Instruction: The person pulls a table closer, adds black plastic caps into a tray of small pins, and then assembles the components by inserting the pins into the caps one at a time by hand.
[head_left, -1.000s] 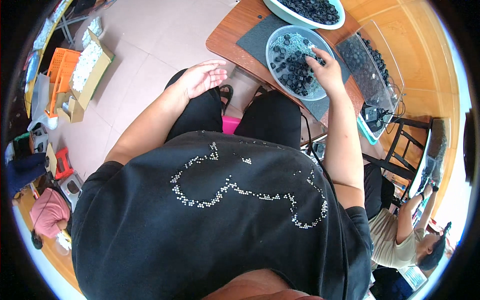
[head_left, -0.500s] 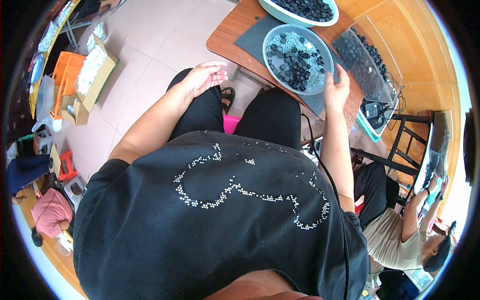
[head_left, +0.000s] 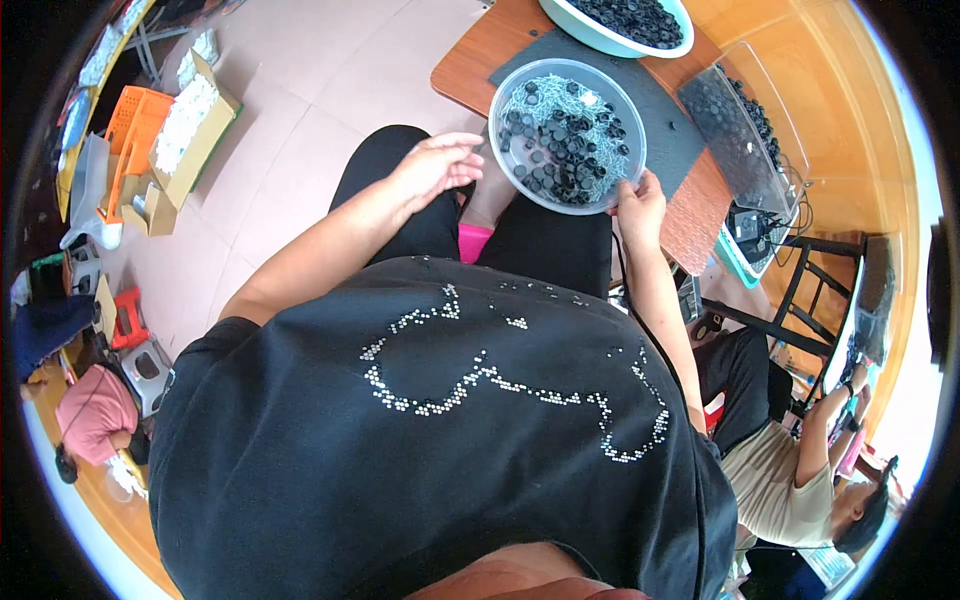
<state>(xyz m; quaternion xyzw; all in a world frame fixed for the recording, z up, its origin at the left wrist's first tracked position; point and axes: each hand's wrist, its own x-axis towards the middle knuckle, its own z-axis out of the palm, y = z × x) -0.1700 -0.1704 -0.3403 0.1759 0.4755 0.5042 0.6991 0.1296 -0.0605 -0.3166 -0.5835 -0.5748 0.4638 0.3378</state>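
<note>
Right hand (head_left: 638, 205) grip pinching clear bowl's (head_left: 566, 135) near rim (apparently), left hand (head_left: 437, 165) spread beside it

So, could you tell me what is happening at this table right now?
A seated person grips the near rim of a clear round bowl of small black parts with the right hand, at the wooden table edge. The left hand is open and empty above the lap. A second bowl sits farther back.
</note>
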